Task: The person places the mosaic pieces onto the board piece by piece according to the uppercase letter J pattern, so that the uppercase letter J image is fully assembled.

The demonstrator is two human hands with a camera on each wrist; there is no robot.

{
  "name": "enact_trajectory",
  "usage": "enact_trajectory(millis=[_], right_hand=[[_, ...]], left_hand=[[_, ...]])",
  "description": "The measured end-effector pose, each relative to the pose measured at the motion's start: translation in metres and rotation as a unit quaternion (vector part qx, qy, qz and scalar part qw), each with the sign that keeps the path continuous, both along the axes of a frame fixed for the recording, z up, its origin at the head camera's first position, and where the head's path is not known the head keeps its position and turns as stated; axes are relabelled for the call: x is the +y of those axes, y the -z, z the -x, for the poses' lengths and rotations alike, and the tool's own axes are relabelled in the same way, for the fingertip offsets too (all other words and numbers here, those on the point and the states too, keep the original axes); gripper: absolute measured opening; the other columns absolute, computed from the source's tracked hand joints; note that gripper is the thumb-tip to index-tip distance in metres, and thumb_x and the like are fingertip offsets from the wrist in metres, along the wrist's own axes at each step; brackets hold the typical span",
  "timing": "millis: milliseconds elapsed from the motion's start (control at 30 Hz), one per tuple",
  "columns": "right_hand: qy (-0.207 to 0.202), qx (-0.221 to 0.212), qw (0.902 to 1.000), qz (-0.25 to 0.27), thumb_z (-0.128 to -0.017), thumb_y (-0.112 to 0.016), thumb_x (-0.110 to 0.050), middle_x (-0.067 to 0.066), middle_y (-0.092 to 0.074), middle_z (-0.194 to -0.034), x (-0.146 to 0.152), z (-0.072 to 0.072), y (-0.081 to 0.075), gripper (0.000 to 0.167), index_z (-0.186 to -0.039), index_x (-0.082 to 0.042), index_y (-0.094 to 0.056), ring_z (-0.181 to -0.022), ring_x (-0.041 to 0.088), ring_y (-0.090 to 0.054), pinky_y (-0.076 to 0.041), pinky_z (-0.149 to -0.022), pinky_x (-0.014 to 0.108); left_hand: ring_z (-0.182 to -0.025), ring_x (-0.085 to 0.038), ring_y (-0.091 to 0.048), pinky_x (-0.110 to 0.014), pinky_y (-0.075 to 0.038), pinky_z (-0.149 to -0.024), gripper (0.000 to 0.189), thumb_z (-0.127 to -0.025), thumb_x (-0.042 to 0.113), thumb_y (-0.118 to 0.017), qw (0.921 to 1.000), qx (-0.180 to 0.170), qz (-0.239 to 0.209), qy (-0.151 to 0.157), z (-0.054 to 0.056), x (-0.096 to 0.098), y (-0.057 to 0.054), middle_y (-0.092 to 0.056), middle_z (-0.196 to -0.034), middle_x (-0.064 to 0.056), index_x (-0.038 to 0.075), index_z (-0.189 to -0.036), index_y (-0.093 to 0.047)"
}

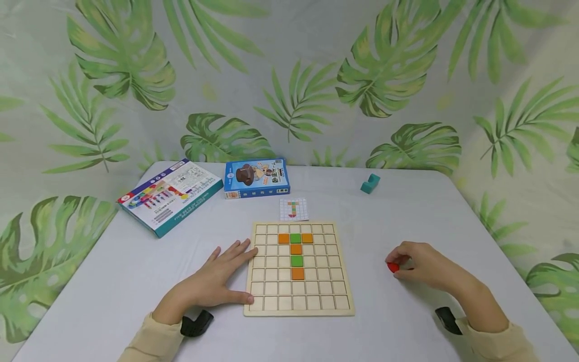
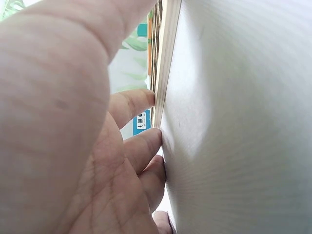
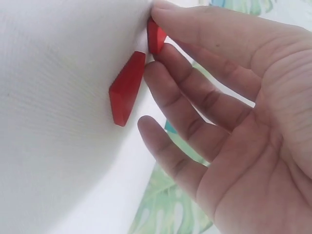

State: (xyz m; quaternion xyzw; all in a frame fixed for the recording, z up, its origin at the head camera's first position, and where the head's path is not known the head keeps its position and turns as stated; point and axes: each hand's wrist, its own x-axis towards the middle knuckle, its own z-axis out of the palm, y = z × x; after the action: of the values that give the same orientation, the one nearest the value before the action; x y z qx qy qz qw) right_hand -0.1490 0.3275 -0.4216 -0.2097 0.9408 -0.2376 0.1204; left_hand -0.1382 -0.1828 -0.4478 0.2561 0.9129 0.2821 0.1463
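Observation:
A wooden grid board (image 1: pixel 271 302) lies in front of the person. Orange and green square tiles (image 1: pixel 296 261) form a T shape on it. With fingers spread and fairly straight, the left hand (image 1: pixel 217 281) touches the board's left edge, thumb near the lower corner. To the right of the board, the right hand (image 1: pixel 422 264) pinches a small red piece (image 3: pixel 155 36) between thumb and fingers, low over the white table. A second red piece (image 3: pixel 126 90) with slanted edges stands beside the fingertips in the right wrist view.
A small pattern card (image 1: pixel 284 211) lies just behind the board. Two boxes, a blue one (image 1: pixel 257 195) and a white-and-teal one (image 1: pixel 190 203), sit at the back left. A teal block (image 1: pixel 370 184) is at the back right. Leaf-print cloth (image 1: pixel 294 100) hangs behind the table.

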Motion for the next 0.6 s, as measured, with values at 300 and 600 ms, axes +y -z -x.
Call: enact_trajectory(millis=[300, 600], right_hand=[[-0.012, 0.014, 0.9998, 0.004, -0.087, -0.088, -0.011, -0.005, -0.073, -0.105, -0.004, 0.002, 0.003, 0.027, -0.112, -0.008, -0.078, -0.092, 0.006, -0.068, -0.061, -0.082, 0.024], [-0.037, 0.034, 0.9987, -0.012, -0.089, -0.086, -0.01, -0.01, -0.072, -0.103, -0.015, 0.005, 0.002, 0.021, -0.109, -0.013, -0.08, -0.093, 0.008, -0.066, -0.06, -0.084, 0.028]], left_hand=[[-0.168, -0.043, -0.011, -0.076, -0.002, -0.13, 0.106, -0.084, 0.061, -0.085, 1.0, -0.003, 0.003, -0.003, 0.0, -0.001, 0.003, -0.019, -0.181, -0.013, 0.017, -0.168, -0.038], [-0.169, -0.041, -0.011, -0.076, -0.002, -0.131, 0.107, -0.083, 0.062, -0.086, 1.0, -0.001, 0.003, -0.007, 0.0, 0.0, 0.005, -0.02, -0.181, -0.011, 0.019, -0.169, -0.037]])
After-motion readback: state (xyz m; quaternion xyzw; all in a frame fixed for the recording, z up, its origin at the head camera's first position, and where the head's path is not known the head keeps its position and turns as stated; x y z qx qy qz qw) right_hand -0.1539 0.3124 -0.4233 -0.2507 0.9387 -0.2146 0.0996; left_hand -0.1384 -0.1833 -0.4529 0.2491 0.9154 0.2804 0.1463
